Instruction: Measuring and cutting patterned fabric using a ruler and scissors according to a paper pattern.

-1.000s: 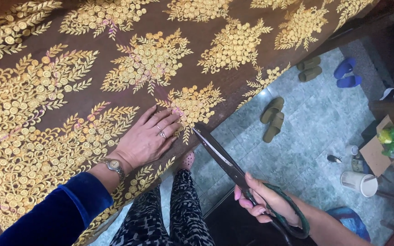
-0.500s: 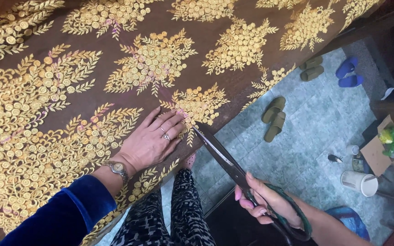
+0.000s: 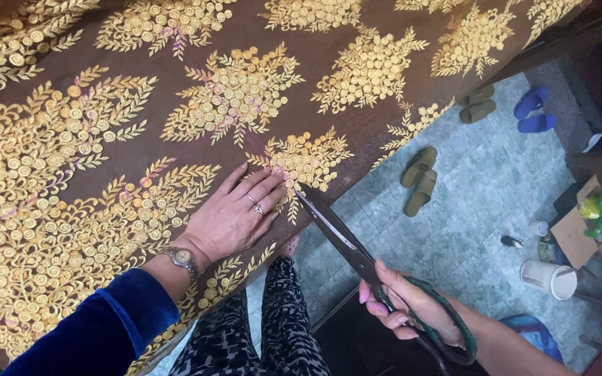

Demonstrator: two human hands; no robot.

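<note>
A brown fabric (image 3: 196,150) stitched with gold sequin flowers and leaf sprays covers most of the view, spread flat over a work surface whose edge runs diagonally from lower left to upper right. Beyond that edge, up and to the right of the scissor hand, lies a pale green tiled floor (image 3: 496,195) with a pair of olive slippers (image 3: 418,179), a second olive pair (image 3: 477,103) and a blue pair (image 3: 532,110) farther off. Right of the grip stand a white cup (image 3: 549,278) and an open cardboard box (image 3: 580,230).

The left hand (image 3: 235,216) lies flat on the cloth, fingers spread, palm down, holding nothing; it wears rings and a wristwatch (image 3: 180,257).

The right hand (image 3: 412,306) is closed around the green handles of large scissors (image 3: 357,254). Their long axis runs diagonally, the blades pointing up and left from the grip, the tip meeting the fabric's edge just beside the left fingertips. The blades look nearly closed.
</note>
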